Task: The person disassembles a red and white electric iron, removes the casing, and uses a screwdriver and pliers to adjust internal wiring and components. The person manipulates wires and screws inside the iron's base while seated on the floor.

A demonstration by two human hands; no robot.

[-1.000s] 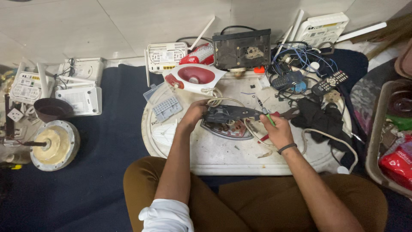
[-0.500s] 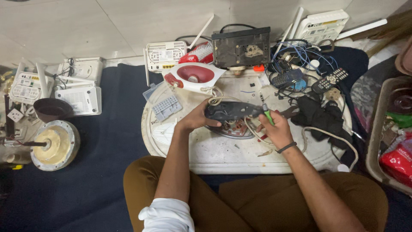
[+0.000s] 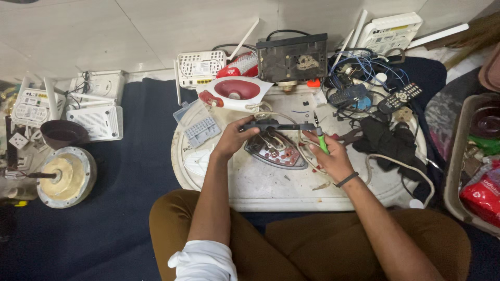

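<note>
Round white worktop [image 3: 245, 192], stained, sits on a dark blue mat; person seated at its near edge.

Opened clothes iron, shiny metal soleplate with red rim [image 3: 276, 151], lies at worktop centre, long axis running from far-left to near-right, nose toward the near-right. Flat dark grey plastic iron part [image 3: 278, 126] is held above the soleplate's far end, long axis left-right, roughly parallel to the far edge.

Red-and-white plastic iron shell [image 3: 234, 92] lies at the far-left edge, just beyond the grey part. Black open electronics box [image 3: 291, 57] stands at the far edge.

Left hand [image 3: 229, 139] closed on the left end of the grey part, thumb under, fingers over. Right hand [image 3: 328, 156] curled around a green-handled screwdriver [image 3: 320, 136], tip pointing away toward the far edge, just right of the grey part's right end.

Key relation: grey part lies directly between both hands; left hand touches it, screwdriver tip near but contact unclear. Soleplate lies below and between both wrists.
</note>
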